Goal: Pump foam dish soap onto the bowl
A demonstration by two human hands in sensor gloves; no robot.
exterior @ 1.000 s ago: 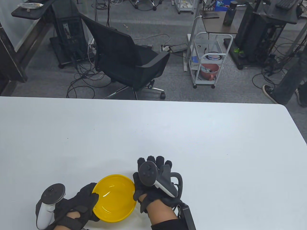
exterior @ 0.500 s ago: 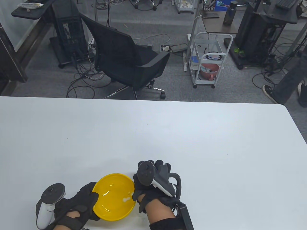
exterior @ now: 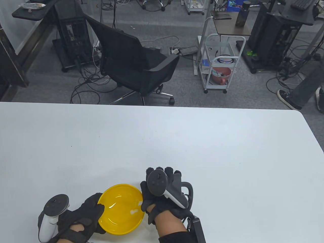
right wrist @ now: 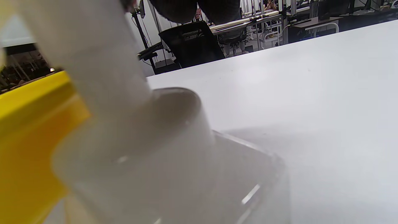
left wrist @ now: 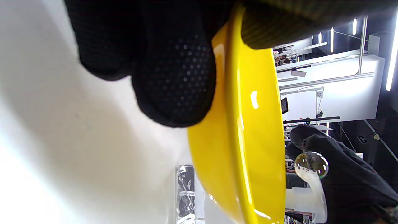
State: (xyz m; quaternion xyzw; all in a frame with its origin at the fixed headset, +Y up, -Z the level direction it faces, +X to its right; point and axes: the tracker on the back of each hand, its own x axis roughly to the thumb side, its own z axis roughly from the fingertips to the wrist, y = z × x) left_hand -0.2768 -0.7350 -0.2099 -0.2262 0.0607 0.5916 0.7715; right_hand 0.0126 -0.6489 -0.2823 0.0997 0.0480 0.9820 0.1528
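A yellow bowl (exterior: pixel 121 208) sits near the table's front edge with a small white blob of foam (exterior: pixel 133 211) inside it. My left hand (exterior: pixel 97 206) grips the bowl's left rim; in the left wrist view my fingers (left wrist: pixel 174 77) wrap over the rim (left wrist: pixel 248 124). My right hand (exterior: pixel 154 183) covers the foam soap pump just right of the bowl, hiding it in the table view. The white pump nozzle (left wrist: pixel 311 189) reaches over the bowl's rim with a bubble at its tip. The right wrist view shows the white pump head (right wrist: pixel 93 62) on the clear bottle (right wrist: pixel 245 177), beside the bowl (right wrist: pixel 28 130).
The white table (exterior: pixel 202 146) stretches bare beyond and to the right of my hands. A black office chair (exterior: pixel 131 63) and a white cart (exterior: pixel 220 65) stand on the floor past the far edge.
My right hand dipped down on the pump and has risen back. A white blob of foam has appeared in the bowl's right side. My left hand has kept its grip.
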